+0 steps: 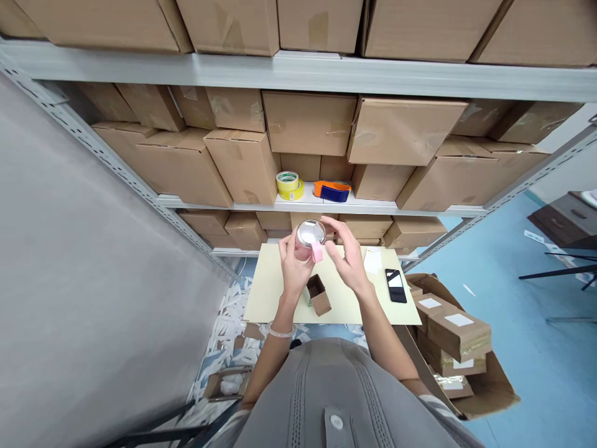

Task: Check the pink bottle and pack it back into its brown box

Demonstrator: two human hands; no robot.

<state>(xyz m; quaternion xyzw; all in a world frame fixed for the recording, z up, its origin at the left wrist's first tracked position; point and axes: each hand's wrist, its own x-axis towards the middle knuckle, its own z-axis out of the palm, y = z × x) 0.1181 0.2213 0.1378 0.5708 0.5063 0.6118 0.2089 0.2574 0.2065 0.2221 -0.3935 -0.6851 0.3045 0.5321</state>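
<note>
My left hand [293, 264] is closed round a small clear jar [308, 239] with a shiny round top and a pink tint, held up above the cream table [265, 298]. A small pink piece [317, 251] sits at the jar's side, between both hands. My right hand [347, 255] is next to the jar with its fingers spread and curved, fingertips near the jar's top. Below the hands a small open brown carton [319, 295] stands on the table.
A black phone [396, 285] and a white slip [372, 261] lie on the table's right part. Yellow tape rolls [289, 184] and an orange-blue tape dispenser [332, 190] sit on the shelf among cardboard boxes. A large open box of packed parcels [454, 336] stands right. White scraps litter the floor left.
</note>
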